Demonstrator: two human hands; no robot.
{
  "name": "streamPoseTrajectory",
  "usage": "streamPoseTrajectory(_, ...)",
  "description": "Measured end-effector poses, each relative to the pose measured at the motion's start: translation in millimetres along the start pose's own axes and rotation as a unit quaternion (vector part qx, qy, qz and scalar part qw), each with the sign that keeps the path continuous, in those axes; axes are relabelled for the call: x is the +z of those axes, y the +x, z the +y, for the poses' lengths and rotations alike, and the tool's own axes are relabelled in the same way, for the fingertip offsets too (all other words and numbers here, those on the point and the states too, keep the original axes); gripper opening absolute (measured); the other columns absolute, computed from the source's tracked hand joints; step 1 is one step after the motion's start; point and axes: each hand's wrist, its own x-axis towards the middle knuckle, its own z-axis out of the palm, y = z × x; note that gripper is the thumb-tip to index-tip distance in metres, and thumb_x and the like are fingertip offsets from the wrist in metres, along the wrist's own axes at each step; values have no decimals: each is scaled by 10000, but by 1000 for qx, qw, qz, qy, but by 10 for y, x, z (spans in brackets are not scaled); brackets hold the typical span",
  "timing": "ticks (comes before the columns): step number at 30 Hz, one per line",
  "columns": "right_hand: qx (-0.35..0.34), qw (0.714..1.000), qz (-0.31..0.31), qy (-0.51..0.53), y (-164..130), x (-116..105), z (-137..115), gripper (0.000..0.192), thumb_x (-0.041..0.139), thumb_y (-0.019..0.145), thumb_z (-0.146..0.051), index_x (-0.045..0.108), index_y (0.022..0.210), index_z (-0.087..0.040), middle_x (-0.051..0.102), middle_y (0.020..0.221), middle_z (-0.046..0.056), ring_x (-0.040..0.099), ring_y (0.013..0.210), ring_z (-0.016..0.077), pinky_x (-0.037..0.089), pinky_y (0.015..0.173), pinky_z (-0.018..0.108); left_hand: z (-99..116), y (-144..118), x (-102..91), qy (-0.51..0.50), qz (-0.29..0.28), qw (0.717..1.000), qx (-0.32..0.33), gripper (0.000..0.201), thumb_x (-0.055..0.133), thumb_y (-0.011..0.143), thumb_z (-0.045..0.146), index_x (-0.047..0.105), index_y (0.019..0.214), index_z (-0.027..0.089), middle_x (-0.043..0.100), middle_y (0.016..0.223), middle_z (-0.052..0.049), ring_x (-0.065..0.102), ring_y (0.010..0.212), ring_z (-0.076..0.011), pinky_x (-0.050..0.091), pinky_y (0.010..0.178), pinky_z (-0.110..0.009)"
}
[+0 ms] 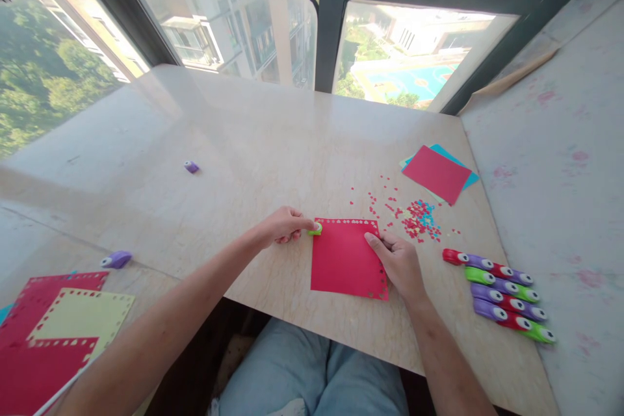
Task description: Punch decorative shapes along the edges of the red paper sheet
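**Now at the red sheet's corner: your fingers on a small green punch**

Seated at the marble table (253,143), you press your left hand (283,226) onto a small green punch (316,229), fingertips curled over it and pinching it at the upper-left corner of the red paper sheet (344,259). The punch sits just at the tips of those fingers, at 3 o'clock from your knuckles, touching the sheet's edge. Your right hand (400,263) lies flat on the sheet's right edge, fingers relaxed and spread, holding the paper down rather than gripping it. A row of punched holes runs along the sheet's top and right borders. At 1 o'clock from the sheet, red and blue paper confetti (418,216) is scattered; farther out in the same direction lies a stack of coloured paper (437,172). At 3 o'clock from your right hand, a row of larger punches (502,294) rests in purple, green and red. Punched sheets (58,325) lie at 8 o'clock, near a purple punch (117,259).
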Motion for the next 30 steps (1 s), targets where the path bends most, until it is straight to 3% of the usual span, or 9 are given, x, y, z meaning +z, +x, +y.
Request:
streamPoseTrajectory(9,-17,1000,2,-19,1,-1,19,429,573,839,-561,601,667,-169,496,583,-20,436,560,134,336,507,236,-7,25,-23,2,2,1000,-14,373,736,666,511,572,654,176,429,492,42,295,371,-49,138,371,-208)
streamPoseTrajectory(15,-6,1000,-1,-7,-1,0,14,423,583,828,-570,632,711,-166,533,597,-10,470,570,149,357,513,243,-55,55,-7,12,0,1000,17,479,785,618,511,436,537,193,374,439,52,262,368,-52,116,371,-221)
streamPoseTrajectory(20,1,1000,-3,-7,-1,1,12,415,586,828,-560,645,719,-163,559,606,-4,489,572,153,364,516,243,-62,73,11,-6,6,1000,30,479,806,606,462,417,519,198,372,422,55,268,358,-52,121,362,-218)
streamPoseTrajectory(30,2,1000,-1,1,-7,-1,-7,419,590,820,-563,649,726,-159,579,631,7,510,598,165,399,542,250,-87,69,84,-49,51,997,44,434,819,623,380,444,540,177,558,502,5,434,345,-64,185,341,-201)
